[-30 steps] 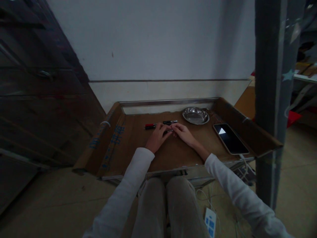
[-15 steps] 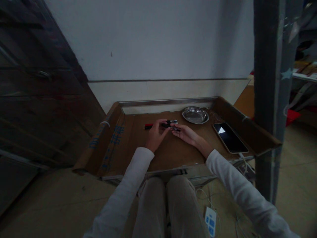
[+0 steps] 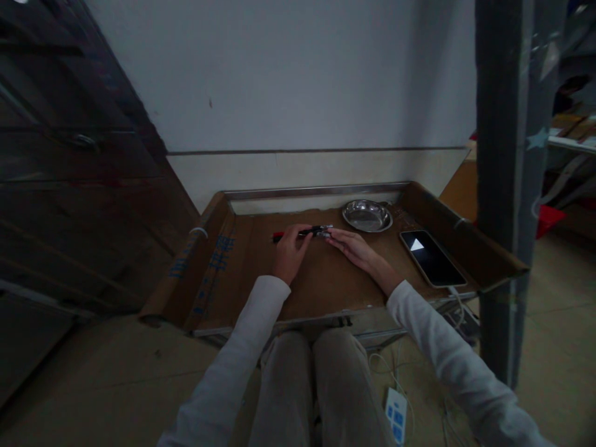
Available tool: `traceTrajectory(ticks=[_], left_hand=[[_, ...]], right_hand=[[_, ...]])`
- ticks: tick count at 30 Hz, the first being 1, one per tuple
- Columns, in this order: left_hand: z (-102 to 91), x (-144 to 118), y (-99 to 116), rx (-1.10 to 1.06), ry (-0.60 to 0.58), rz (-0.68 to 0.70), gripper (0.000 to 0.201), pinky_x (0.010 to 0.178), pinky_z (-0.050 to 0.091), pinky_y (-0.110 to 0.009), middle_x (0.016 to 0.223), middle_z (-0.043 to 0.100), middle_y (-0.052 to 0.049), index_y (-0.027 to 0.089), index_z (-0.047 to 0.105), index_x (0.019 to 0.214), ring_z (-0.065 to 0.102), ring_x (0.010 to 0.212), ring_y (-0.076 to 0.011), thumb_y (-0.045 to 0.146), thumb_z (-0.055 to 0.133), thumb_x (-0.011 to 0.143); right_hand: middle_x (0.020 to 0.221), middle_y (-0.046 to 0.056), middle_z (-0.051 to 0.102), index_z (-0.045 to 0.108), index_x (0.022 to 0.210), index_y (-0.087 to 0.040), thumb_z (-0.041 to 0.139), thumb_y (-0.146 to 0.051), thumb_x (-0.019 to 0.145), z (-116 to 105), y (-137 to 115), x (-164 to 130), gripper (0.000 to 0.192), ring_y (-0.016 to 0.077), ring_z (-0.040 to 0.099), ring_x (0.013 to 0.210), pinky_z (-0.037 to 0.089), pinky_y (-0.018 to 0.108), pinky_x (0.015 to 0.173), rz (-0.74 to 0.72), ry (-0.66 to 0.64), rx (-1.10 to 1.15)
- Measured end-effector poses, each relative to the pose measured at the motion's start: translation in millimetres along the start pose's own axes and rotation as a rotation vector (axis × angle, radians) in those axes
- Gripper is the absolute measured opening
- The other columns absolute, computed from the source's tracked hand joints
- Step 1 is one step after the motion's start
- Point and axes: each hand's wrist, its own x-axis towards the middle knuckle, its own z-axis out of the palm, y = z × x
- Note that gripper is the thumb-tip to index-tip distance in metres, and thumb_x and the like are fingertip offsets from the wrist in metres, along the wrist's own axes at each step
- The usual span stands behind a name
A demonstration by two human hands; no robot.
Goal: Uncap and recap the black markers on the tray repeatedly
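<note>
Left hand (image 3: 289, 250) curled round slim red-and-black pen (image 3: 300, 233) on brown cardboard tray (image 3: 321, 279). Right hand (image 3: 350, 246), fingers pinched on pen's far tip. Round steel dish (image 3: 367, 215) nearby.

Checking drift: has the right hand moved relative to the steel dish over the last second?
Yes. The right hand has slid away from the person toward the wall, its fingertips ending closer to the steel dish, at the pen tip.

Steel dish (image 3: 367, 215) sits at the far right of the cardboard-lined counter (image 3: 326, 285). Phone (image 3: 432, 257) lies right of it, screen up, cable attached. Power strip (image 3: 395, 423) on the floor below. Grey post (image 3: 503, 186) stands right.
</note>
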Motion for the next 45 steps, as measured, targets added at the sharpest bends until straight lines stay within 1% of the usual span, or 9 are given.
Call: traceTrajectory(ticks=[3, 8, 14, 21, 27, 31, 38, 42, 45], left_hand=[[1.5, -1, -3, 0.001, -0.018, -0.038, 0.015, 0.086, 0.050, -0.033, 0.101, 0.063, -0.006, 0.019, 0.059, 0.099, 0.061, 0.094, -0.0160, 0.028, 0.052, 0.089], [8.4, -5, -6, 0.081, -0.227, 0.000, 0.009, 0.087, 0.048, -0.033, 0.095, 0.064, -0.003, 0.020, 0.059, 0.092, 0.060, 0.093, -0.0166, 0.027, 0.054, 0.087], [23.1, -3, -7, 0.302, -0.366, 0.041, 0.007, 0.089, 0.045, -0.033, 0.100, 0.060, -0.004, 0.019, 0.054, 0.094, 0.056, 0.097, -0.0182, 0.020, 0.053, 0.087], [27.1, 4, 1, 0.472, -0.300, 0.121, 0.016, 0.095, 0.042, -0.038, 0.108, 0.054, -0.009, 0.016, 0.053, 0.103, 0.052, 0.103, -0.0218, 0.018, 0.048, 0.088], [29.2, 2, 9, 0.345, -0.330, 0.257, 0.022, 0.097, 0.041, -0.037, 0.110, 0.053, -0.009, 0.017, 0.050, 0.111, 0.052, 0.104, -0.0201, 0.021, 0.040, 0.092], [32.4, 0, 4, 0.254, -0.348, 0.213, 0.018, 0.094, 0.043, -0.036, 0.107, 0.053, -0.008, 0.017, 0.052, 0.106, 0.052, 0.104, -0.0199, 0.025, 0.045, 0.091], [30.1, 2, -4, 0.084, -0.316, 0.190, 0.012, 0.096, 0.043, -0.035, 0.104, 0.055, -0.004, 0.019, 0.055, 0.098, 0.052, 0.104, -0.0172, 0.025, 0.048, 0.090], [29.1, 3, -4, 0.075, -0.277, 0.193, 0.008, 0.094, 0.043, -0.034, 0.099, 0.056, -0.003, 0.019, 0.055, 0.090, 0.053, 0.100, -0.0167, 0.026, 0.050, 0.090], [28.2, 2, -5, 0.110, -0.247, 0.163, 0.009, 0.091, 0.044, -0.034, 0.095, 0.056, -0.003, 0.019, 0.054, 0.090, 0.054, 0.096, -0.0170, 0.027, 0.050, 0.090]], right_hand=[[0.097, 0.003, 0.069, 0.069, 0.082, -0.017, 0.065, -0.015, 0.073, -3, -2, 1, 0.010, 0.0140, 0.064, 0.093, 0.049, 0.031, 0.098, -0.042, 0.041, 0.018], [0.097, 0.005, 0.070, 0.066, 0.085, -0.018, 0.058, -0.016, 0.076, -6, -7, 4, 0.013, 0.0167, 0.063, 0.100, 0.046, 0.033, 0.103, -0.085, 0.092, 0.085], [0.104, 0.004, 0.069, 0.063, 0.088, -0.020, 0.051, -0.021, 0.081, -2, -10, 2, 0.014, 0.0180, 0.059, 0.109, 0.045, 0.038, 0.104, -0.059, -0.015, 0.148], [0.107, 0.009, 0.067, 0.063, 0.095, -0.017, 0.046, -0.021, 0.083, 3, -12, -1, 0.021, 0.0174, 0.058, 0.109, 0.045, 0.033, 0.102, 0.028, -0.083, 0.192], [0.109, 0.005, 0.067, 0.063, 0.106, -0.017, 0.050, -0.005, 0.072, 2, -8, -2, 0.038, 0.0141, 0.060, 0.102, 0.045, 0.030, 0.097, 0.069, -0.207, 0.076], [0.113, 0.005, 0.066, 0.062, 0.111, -0.018, 0.051, -0.001, 0.069, 2, -7, -4, 0.046, 0.0148, 0.058, 0.107, 0.045, 0.028, 0.095, 0.061, -0.284, 0.001], [0.125, 0.005, 0.059, 0.060, 0.114, -0.019, 0.058, -0.009, 0.075, 4, -8, -7, 0.041, 0.0140, 0.057, 0.111, 0.043, 0.027, 0.098, 0.049, -0.290, 0.030], [0.131, 0.007, 0.054, 0.057, 0.119, -0.020, 0.059, -0.015, 0.076, 4, -6, -8, 0.043, 0.0157, 0.053, 0.118, 0.040, 0.031, 0.104, 0.001, -0.326, -0.059], [0.133, 0.006, 0.053, 0.053, 0.125, -0.023, 0.057, -0.020, 0.078, 2, -2, -5, 0.047, 0.0177, 0.049, 0.122, 0.036, 0.038, 0.107, -0.154, -0.259, -0.259]])
